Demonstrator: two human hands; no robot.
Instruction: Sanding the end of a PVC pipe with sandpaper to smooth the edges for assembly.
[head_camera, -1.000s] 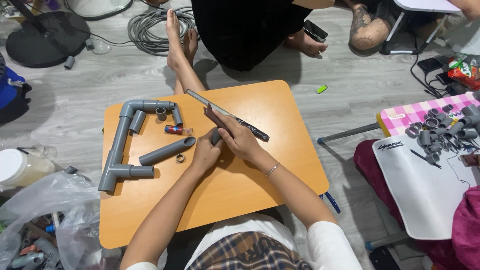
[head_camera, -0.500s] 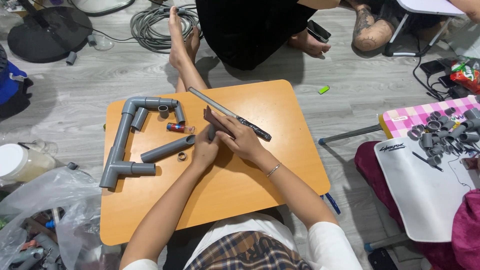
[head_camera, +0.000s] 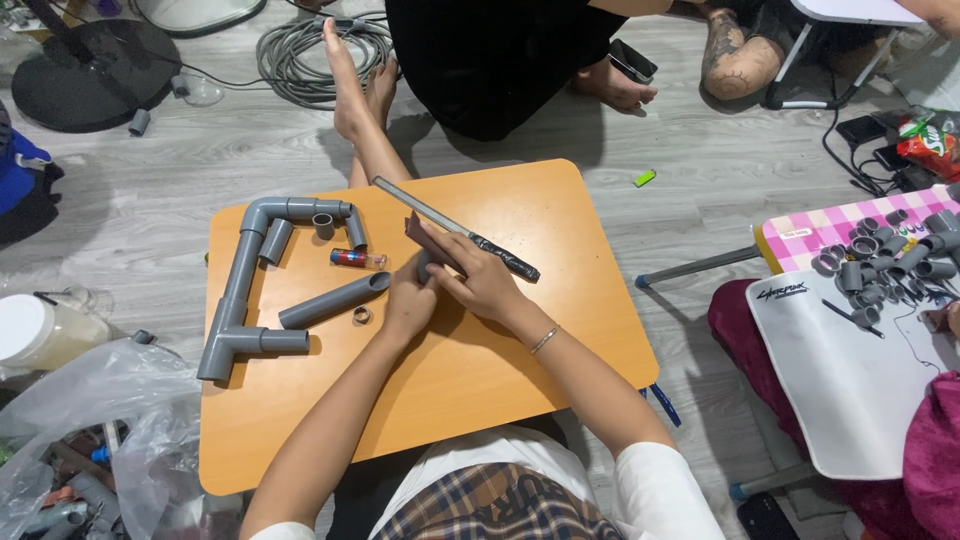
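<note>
The right hand (head_camera: 485, 280) is closed around a folded brown sheet of sandpaper (head_camera: 425, 238), pinching it between thumb and fingers so that the sheet stands up from the hand toward the far edge of the table. The left hand (head_camera: 408, 305) is wrapped around a short grey pipe piece (head_camera: 425, 266), of which only the top end shows between the two hands (the rest is hidden by the fingers). The sandpaper touches that exposed end, and the two hands press against each other near the middle of the orange table (head_camera: 500, 380).

Just behind the right hand a long file (head_camera: 455, 231) with a dark wrapped handle lies slantwise on the table, its metal blade pointing to the far left.

To the left of the left hand lies a loose grey pipe (head_camera: 333, 301), angled, with a small ring (head_camera: 361, 316) just beside its middle. Beyond it a small red and blue tube (head_camera: 356, 260) lies flat. Farther left, a joined pipe frame (head_camera: 240, 290) runs along the table's left side, with an elbow at the far end and a tee near the front.

Off the table to the left, clear plastic bags (head_camera: 90, 420) sit on the grey floor. On the right, a pink checked tray (head_camera: 810, 232) holds a heap of grey pipe fittings (head_camera: 885, 262). Another person's bare feet (head_camera: 352, 85) rest on the floor past the table's far edge.
</note>
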